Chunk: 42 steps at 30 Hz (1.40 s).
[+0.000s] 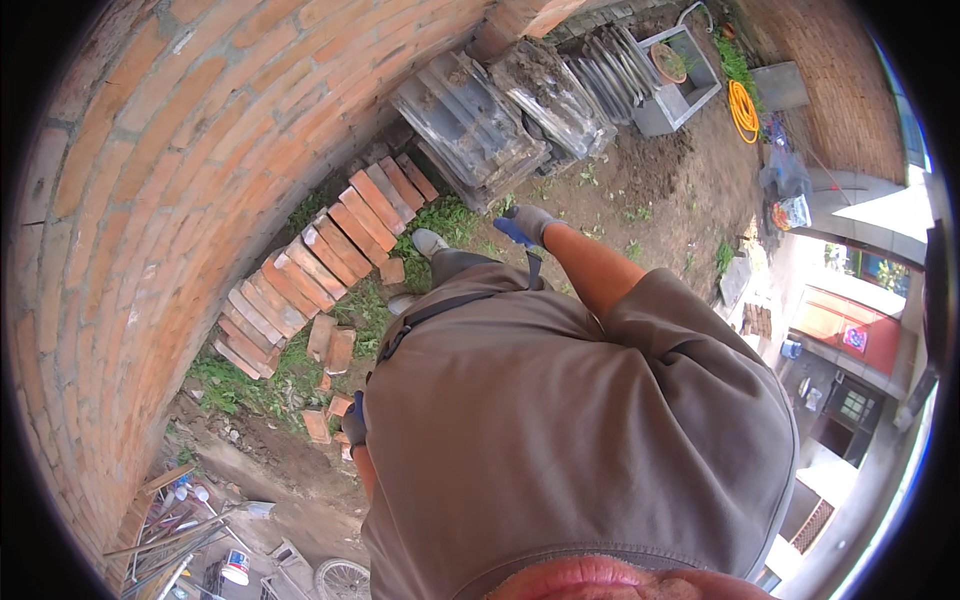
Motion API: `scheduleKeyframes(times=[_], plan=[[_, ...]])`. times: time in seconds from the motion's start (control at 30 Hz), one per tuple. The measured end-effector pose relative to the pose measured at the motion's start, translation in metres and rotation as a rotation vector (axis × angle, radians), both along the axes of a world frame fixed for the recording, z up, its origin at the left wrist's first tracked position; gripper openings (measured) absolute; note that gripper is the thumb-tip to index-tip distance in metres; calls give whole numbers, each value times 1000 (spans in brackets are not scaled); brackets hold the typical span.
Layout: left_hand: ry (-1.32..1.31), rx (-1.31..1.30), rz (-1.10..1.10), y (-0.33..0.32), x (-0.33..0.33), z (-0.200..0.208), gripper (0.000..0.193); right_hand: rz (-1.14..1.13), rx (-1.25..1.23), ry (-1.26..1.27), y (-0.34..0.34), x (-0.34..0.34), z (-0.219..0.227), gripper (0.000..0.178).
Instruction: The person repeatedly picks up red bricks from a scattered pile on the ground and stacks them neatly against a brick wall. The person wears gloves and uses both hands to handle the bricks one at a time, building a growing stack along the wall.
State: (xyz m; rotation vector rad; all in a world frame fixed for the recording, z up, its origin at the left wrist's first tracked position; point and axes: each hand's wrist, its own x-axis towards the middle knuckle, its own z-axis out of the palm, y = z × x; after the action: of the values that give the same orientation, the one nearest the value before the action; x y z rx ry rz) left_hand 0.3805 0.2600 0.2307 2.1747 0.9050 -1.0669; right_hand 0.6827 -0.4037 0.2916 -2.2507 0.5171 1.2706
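My right hand [528, 227], in a grey and blue work glove, hangs out from my body over bare soil. Its fingers look loosely apart, with nothing visible in them. At my other side, my left hand [354, 420] wears a similar glove and is partly hidden by my shirt, so its fingers do not show well. Close to it lie loose brick pieces [316, 426] on the ground. A long row of orange bricks [322, 255] stands along the foot of the wall, left of my shoes [429, 242].
A tall brick wall [140, 200] curves along the left. Stacks of dirty grey corrugated sheets [470, 125] lie ahead, beside a grey basin [690, 90] holding a pot. A yellow hose [743, 110] is coiled farther right. Poles, a white bucket [236, 567] and a wheel [342, 580] are at lower left.
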Motion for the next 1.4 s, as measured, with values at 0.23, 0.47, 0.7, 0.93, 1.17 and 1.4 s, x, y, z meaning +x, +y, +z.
scheduleKeyframes(times=[0.23, 0.47, 0.7, 0.93, 1.17, 1.4], plan=[[-44, -92, 176, -32, -11, -6, 84, -46, 57, 15, -6, 44, -12, 62], [80, 63, 186, -89, -32, 10, 78, 65, 123, -153, 32, 119, -7, 64], [41, 98, 530, -166, -69, 72, 69, 65, 815, -463, 188, 245, 109, 57], [95, 43, 681, -240, -143, 85, 70, 461, 1114, -705, 387, 317, 310, 60], [178, 23, 988, -332, -219, 57, 66, 651, 1085, -722, 529, 332, 382, 68], [193, -151, 1141, -341, -306, 35, 69, 480, 892, -643, 577, 371, 405, 79]])
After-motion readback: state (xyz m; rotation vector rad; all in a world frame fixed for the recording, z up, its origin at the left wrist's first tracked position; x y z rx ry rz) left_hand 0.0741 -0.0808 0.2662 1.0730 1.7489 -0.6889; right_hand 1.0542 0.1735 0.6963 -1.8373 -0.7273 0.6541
